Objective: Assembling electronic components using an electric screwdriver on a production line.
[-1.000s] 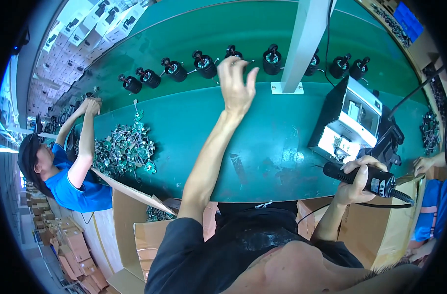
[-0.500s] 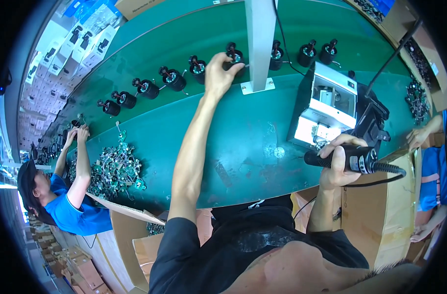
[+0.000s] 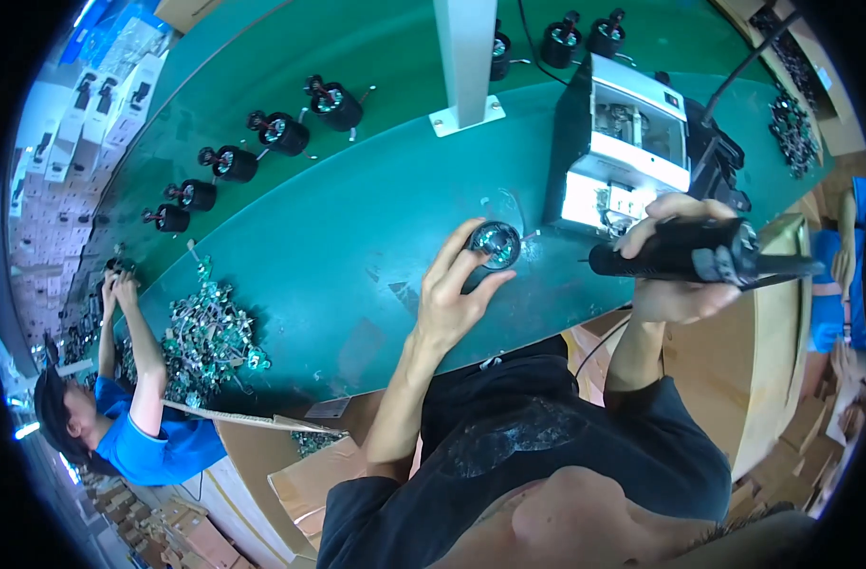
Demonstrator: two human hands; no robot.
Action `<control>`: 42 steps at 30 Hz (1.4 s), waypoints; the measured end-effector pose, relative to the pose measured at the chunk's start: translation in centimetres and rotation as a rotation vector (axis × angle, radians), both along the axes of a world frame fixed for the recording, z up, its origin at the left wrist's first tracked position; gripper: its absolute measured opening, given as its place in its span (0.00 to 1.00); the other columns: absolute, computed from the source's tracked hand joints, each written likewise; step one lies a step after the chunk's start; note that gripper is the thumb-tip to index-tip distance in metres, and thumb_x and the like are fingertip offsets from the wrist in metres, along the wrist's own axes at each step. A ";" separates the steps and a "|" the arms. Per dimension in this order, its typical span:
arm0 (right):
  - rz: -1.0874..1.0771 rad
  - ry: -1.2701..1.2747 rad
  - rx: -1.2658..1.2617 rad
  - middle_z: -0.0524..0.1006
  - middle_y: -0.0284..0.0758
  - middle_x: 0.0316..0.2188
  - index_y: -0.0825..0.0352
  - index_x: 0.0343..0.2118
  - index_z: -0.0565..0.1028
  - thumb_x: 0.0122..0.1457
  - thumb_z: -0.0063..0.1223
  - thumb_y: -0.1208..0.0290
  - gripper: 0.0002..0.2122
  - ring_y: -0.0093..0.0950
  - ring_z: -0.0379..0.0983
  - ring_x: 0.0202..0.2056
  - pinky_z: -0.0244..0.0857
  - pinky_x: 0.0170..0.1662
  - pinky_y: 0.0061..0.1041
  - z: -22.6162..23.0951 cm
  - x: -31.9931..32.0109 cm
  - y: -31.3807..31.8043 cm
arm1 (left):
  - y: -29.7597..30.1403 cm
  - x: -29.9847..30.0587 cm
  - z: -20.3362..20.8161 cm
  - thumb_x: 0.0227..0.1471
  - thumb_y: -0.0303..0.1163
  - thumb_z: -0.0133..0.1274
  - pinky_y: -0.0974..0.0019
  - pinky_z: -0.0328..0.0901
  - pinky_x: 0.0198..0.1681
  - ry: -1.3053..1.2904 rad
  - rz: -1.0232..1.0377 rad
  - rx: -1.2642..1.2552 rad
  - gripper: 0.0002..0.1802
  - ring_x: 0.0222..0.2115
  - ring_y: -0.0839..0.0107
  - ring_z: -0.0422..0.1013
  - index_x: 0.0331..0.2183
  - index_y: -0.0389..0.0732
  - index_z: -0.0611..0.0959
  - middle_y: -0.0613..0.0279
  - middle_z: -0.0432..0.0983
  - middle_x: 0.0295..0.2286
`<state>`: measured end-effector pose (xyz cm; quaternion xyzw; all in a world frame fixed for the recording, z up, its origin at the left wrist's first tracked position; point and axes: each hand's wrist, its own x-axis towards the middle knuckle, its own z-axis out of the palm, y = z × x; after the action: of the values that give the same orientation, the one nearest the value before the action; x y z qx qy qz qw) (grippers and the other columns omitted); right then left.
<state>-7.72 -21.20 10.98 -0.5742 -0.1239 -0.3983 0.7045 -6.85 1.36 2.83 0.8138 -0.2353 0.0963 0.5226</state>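
Green bench (image 3: pixel 348 251), electronics (image 3: pixel 496 244) inside black housing (image 3: pixel 515 248)

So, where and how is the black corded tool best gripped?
The black corded tool is probably best held around the middle of its thick barrel, coming from the person's right. It points sideways: the thin bit sticks out at the left end and the cable leaves the right end, so the rounded stretch between seems safest. The right hand wraps it there.
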 end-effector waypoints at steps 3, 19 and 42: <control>0.112 -0.148 -0.059 0.76 0.44 0.34 0.62 0.57 0.64 0.58 0.32 0.27 0.40 0.28 0.74 0.18 0.69 0.17 0.21 2.6 -0.3 -1.8 | -1.2 -0.8 -0.7 0.40 0.23 0.69 0.62 0.70 0.46 0.006 -0.047 -0.024 0.15 0.46 0.55 0.75 0.28 0.31 0.77 0.49 0.70 0.54; 0.404 -0.156 -0.075 0.76 0.48 0.40 0.63 0.60 0.64 0.60 0.46 0.36 0.36 0.35 0.78 0.24 0.74 0.24 0.30 4.6 -1.0 -1.2 | -0.9 -0.7 -1.1 0.42 0.25 0.68 0.61 0.71 0.45 0.054 -0.012 -0.021 0.15 0.43 0.56 0.75 0.30 0.34 0.77 0.53 0.69 0.55; 0.561 -0.067 -0.354 0.72 0.37 0.34 0.60 0.62 0.60 0.57 0.40 0.28 0.41 0.27 0.72 0.18 0.68 0.16 0.25 4.5 1.1 6.1 | -1.2 -0.9 -0.7 0.42 0.24 0.66 0.55 0.69 0.48 0.123 -0.031 -0.055 0.17 0.47 0.51 0.73 0.34 0.36 0.74 0.51 0.69 0.54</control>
<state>-6.66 -15.10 15.51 -0.6176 -0.3677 -0.1799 0.6716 -7.71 0.13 2.13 0.7997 -0.2127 0.0446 0.5596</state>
